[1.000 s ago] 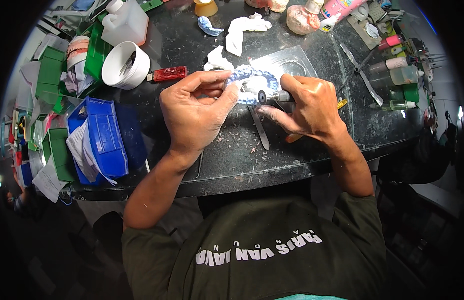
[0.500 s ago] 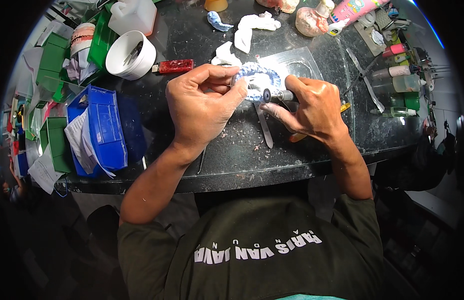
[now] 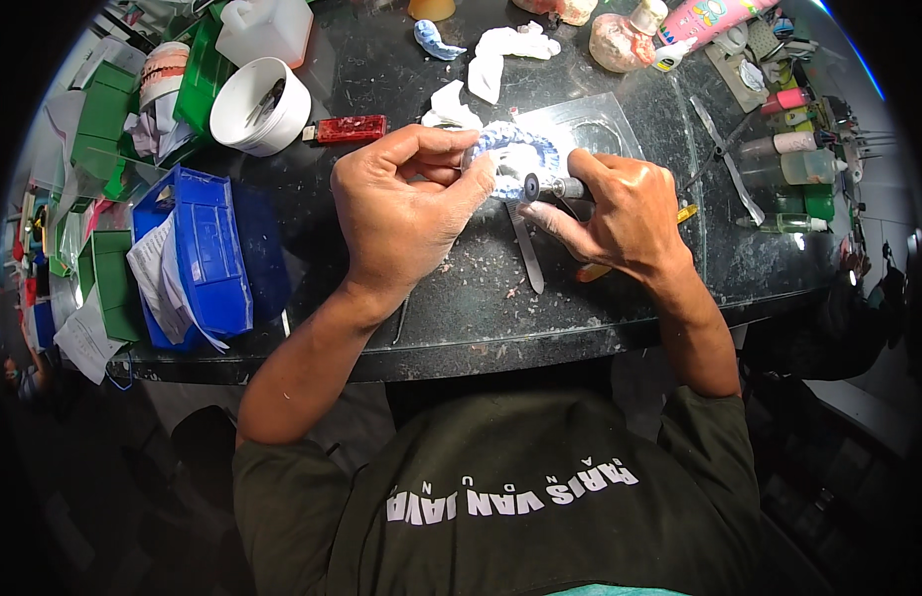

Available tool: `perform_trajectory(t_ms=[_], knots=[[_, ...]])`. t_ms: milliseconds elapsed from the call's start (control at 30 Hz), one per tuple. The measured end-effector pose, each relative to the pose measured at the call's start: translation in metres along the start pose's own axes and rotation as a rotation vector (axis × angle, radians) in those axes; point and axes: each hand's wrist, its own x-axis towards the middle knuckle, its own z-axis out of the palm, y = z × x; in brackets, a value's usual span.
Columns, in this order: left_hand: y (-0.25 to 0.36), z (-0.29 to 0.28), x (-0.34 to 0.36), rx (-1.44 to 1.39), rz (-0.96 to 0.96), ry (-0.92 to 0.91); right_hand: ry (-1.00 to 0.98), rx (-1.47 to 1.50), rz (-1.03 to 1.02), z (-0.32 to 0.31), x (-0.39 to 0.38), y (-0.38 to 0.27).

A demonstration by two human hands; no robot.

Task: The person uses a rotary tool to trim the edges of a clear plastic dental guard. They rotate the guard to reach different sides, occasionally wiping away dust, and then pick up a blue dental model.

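Observation:
My left hand (image 3: 406, 199) is closed, thumb and index finger pinching the left edge of a pale blue and white arch-shaped dental mould (image 3: 550, 154). Strong light washes out the mould's middle. From the other side, my right hand (image 3: 625, 214) grips a rotary handpiece (image 3: 572, 189), thumb and index finger around its metal nose. The small round disc (image 3: 531, 186) at its tip sits at the mould's lower edge; whether they touch I cannot tell. Beneath the hands lie a flat metal blade (image 3: 528, 258) and a yellow-handled tool (image 3: 592, 271), partly covered by my right hand.
To the left stand a blue bin (image 3: 214, 268) with papers, green bins (image 3: 108, 278), a white tub (image 3: 282, 119) and a red lighter-like piece (image 3: 350, 129). White scraps (image 3: 486, 79) lie beyond the hands. A round flask (image 3: 620, 45) and several bottles (image 3: 813, 167) stand right.
Almost nothing differs. The mould and my left fingers have shifted very slightly, while the handpiece stays close to the same spot.

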Motion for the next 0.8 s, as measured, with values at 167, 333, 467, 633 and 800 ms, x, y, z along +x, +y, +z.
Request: perform_trajectory(t_ms=[167, 333, 467, 633, 800], knots=[[-0.002, 0.001, 0.000, -0.017, -0.003, -0.002, -0.006, -0.007, -0.003, 0.000, 0.000, 0.001], [-0.002, 0.001, 0.001, 0.008, 0.009, 0.002, 0.007, 0.000, -0.008, 0.001, -0.001, 0.000], [-0.003, -0.001, 0.005, -0.131, -0.098, -0.010, 0.038, 0.059, -0.009, -0.003, 0.001, -0.001], [-0.005, -0.004, 0.010, -0.351, -0.238, -0.050, 0.249, 0.181, -0.088, 0.002, 0.002, 0.002], [0.002, -0.002, 0.014, -0.389, -0.403, -0.147, 0.195, 0.203, -0.240, -0.002, 0.001, 0.011]])
